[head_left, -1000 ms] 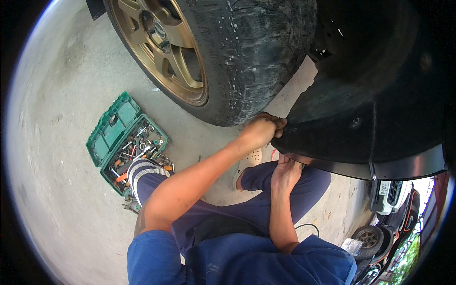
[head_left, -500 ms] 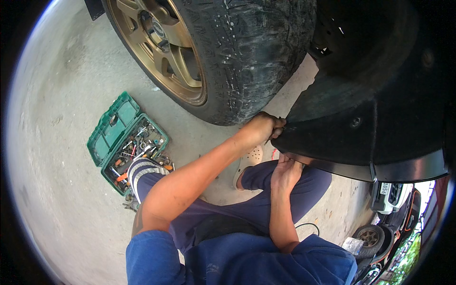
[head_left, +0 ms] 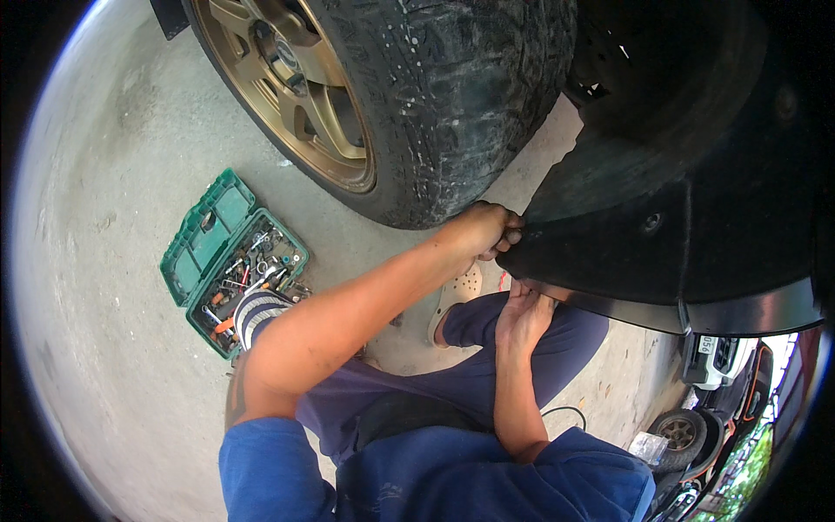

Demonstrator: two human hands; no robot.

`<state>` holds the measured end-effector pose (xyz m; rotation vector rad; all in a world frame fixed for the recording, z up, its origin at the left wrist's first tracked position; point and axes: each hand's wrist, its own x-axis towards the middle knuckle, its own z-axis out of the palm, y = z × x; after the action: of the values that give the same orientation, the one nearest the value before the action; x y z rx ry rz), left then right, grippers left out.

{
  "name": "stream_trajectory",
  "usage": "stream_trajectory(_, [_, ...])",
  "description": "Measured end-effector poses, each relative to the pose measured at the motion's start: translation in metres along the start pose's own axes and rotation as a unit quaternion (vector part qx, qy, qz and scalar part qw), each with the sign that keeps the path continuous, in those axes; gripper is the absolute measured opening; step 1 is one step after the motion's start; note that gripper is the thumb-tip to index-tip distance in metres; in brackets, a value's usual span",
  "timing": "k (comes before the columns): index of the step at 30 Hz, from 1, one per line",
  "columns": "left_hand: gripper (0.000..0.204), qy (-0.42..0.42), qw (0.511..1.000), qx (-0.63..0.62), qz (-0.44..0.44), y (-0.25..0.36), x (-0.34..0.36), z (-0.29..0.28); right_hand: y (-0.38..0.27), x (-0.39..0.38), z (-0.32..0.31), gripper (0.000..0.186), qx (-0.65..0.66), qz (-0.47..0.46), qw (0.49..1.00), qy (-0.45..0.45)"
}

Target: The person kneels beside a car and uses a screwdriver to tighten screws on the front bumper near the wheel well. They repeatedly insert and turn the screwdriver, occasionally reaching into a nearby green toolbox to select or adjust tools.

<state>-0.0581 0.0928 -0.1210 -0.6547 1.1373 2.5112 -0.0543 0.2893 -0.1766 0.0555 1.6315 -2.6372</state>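
Note:
A black plastic wheel arch liner (head_left: 600, 204) spans the upper right, its lower edge meeting a glossy black bumper edge (head_left: 609, 306). At the liner's near left corner is my left hand (head_left: 489, 231), fingers curled closed against the edge; whatever they grip is hidden. Just below, my right hand (head_left: 524, 320) reaches up with the palm showing. Its fingertips go behind the bumper edge, out of sight, so its grip cannot be made out. A large black tire (head_left: 452, 113) on a bronze wheel (head_left: 326, 113) stands just beyond my left hand.
An opened green toolbox (head_left: 228, 207) full of loose tools and small parts lies on the concrete floor (head_left: 104, 287) to the left. Beneath my arms are my bent legs and a beige clog (head_left: 459, 291). Parked vehicles and a loose wheel (head_left: 680, 432) stand at the lower right.
My left elbow has swung a little outward and down, and the left wrist has turned slightly. A thin dark tip seen below that hand earlier is out of sight. The right hand stays put.

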Motion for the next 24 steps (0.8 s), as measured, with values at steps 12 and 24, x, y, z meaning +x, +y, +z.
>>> stream_trajectory(12, [0.048, -0.009, 0.978, 0.205, 0.029, 0.008, 0.0, -0.004, 0.002, 0.002, -0.002, 0.043, 0.009, -0.005, 1.0, -0.026])
stream_trajectory(24, [0.037, 0.016, 0.776, 0.404, 0.484, -0.03, 0.02, -0.022, 0.001, -0.002, 0.002, 0.04, 0.002, -0.024, 0.999, -0.042])
